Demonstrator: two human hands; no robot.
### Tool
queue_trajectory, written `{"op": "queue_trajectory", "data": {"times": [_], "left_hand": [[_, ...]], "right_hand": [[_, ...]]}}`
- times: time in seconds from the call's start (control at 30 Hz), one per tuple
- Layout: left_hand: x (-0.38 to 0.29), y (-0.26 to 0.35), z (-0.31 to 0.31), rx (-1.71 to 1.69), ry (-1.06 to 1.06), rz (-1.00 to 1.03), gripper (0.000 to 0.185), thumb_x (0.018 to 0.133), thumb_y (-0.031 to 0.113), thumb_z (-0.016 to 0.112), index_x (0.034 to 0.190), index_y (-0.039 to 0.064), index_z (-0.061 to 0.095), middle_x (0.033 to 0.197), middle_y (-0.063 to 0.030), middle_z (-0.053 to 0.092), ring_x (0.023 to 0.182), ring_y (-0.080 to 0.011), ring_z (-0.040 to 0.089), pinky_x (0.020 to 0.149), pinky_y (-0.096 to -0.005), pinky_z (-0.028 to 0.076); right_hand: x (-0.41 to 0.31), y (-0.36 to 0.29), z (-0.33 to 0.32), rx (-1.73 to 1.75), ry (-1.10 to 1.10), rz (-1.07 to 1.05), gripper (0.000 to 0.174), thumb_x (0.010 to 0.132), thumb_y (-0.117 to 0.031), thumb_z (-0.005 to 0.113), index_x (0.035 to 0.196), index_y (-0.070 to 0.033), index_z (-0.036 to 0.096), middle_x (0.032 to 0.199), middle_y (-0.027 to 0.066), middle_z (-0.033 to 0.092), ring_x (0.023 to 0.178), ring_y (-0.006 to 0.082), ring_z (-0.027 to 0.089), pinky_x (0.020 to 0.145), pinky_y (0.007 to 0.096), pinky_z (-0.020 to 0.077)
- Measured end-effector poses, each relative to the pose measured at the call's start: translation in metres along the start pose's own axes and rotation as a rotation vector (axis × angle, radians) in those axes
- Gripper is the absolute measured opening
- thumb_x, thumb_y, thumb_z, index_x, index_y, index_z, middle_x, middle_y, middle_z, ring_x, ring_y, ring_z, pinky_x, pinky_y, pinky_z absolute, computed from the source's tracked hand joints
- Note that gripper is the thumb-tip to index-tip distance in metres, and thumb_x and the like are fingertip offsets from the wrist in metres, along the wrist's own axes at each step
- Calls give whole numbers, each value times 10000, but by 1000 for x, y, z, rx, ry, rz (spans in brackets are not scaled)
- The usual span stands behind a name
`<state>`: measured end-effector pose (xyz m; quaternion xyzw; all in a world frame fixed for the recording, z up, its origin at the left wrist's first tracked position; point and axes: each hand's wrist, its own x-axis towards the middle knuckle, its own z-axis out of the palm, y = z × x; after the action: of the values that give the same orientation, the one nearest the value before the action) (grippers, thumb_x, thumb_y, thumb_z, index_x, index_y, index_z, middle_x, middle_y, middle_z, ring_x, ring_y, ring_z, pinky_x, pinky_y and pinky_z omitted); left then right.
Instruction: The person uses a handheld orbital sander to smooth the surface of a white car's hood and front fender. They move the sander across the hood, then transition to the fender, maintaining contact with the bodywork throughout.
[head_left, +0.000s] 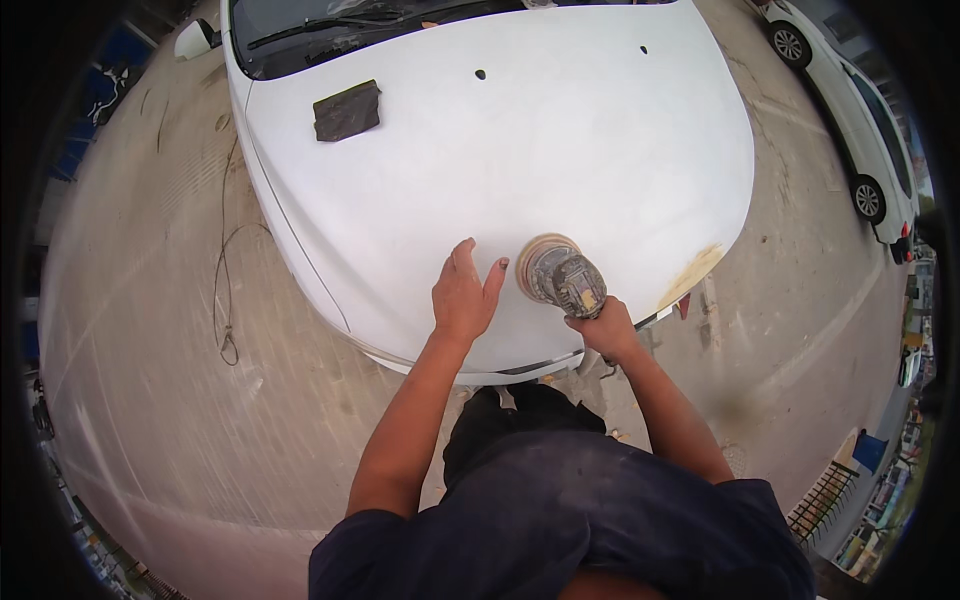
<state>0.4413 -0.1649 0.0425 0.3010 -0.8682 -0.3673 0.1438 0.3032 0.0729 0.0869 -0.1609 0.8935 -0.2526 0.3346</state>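
Observation:
My right hand (613, 330) grips the handle of a dusty orbital sander (561, 276). Its round pad appears to rest on the white car hood (480, 172) near the front edge. To the left of the sander, my left hand (465, 291) has its fingers and thumb apart and holds nothing. It is over the hood; whether the palm touches the paint I cannot tell. A tan patch (691, 276) shows at the hood's front right corner. Farther up on the left lies a dark, creased sheet (347, 111), flat on the hood.
A windshield wiper (322, 28) lies along the glass behind the hood. A side mirror (196, 39) sticks out at upper left. On the paved ground, a thin cable (223, 277) loops left of the car. Another white car (847, 112) is parked at right.

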Motion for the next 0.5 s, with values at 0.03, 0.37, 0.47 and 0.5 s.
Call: {"op": "queue_trajectory", "data": {"times": [0.03,0.37,0.47,0.5], "left_hand": [[13,-19,-9,57,136,50,696,1068,351,757,1519,-71,436,1538,-331,596,1454,-454,584,1157,-515,535],[91,-128,-49,458,392,22,755,1081,290,685,1641,-80,338,1784,-272,306,1678,-451,252,1395,-572,193],[91,-130,-45,458,411,-1,768,1078,305,676,1658,-78,348,1800,-234,313,1697,-409,237,1406,-557,175],[91,-130,-45,477,431,19,766,1079,304,674,1659,-79,351,1800,-232,314,1698,-408,237,1406,-555,174]], "right_hand": [[9,-4,-10,3,6,24,455,826,-325,887,1028,72,798,938,282,805,960,451,802,858,487,632],[124,-59,-134,342,45,119,196,858,-103,797,755,8,673,656,88,629,509,194,599,499,377,515],[168,-85,-170,368,50,133,163,878,-96,780,799,-3,673,691,80,628,539,184,593,502,375,526],[183,-94,-182,372,57,122,150,889,-98,774,821,-9,673,702,73,631,536,177,586,504,376,528]]}}
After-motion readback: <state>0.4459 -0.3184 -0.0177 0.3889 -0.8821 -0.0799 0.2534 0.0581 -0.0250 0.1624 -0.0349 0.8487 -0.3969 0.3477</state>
